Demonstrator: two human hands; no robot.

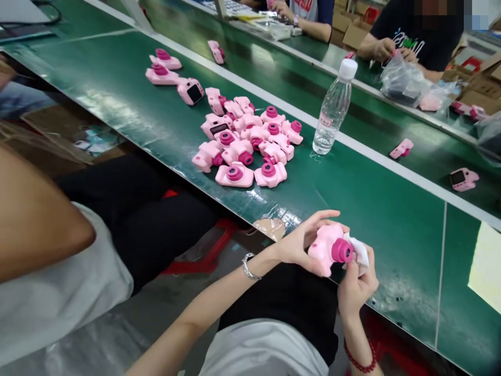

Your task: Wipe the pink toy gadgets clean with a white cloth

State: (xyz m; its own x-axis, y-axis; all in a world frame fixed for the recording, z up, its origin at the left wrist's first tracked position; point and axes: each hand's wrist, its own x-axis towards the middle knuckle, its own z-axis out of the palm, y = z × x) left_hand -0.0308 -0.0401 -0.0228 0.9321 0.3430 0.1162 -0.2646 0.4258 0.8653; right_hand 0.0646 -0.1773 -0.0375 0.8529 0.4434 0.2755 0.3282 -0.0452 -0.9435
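Note:
A pink toy camera point(324, 246) with a magenta lens is held at the near edge of the green table point(368, 209). My left hand point(303, 243), with a silver bracelet on its wrist, grips the camera body from the left. On the other side, my right hand point(358, 282) pinches a white cloth or tissue point(360, 255) beside the lens, with a red beaded bracelet on that wrist. Farther up the table lie several more pink toy cameras point(235, 175) in a loose cluster.
A clear plastic bottle point(331, 115) with a white cap stands right of the cluster. Past a white divider point(376, 151), more cameras lie on a green strip. People sit across it, near plastic bags point(405, 81). A person's arm point(35, 214) is close at the left.

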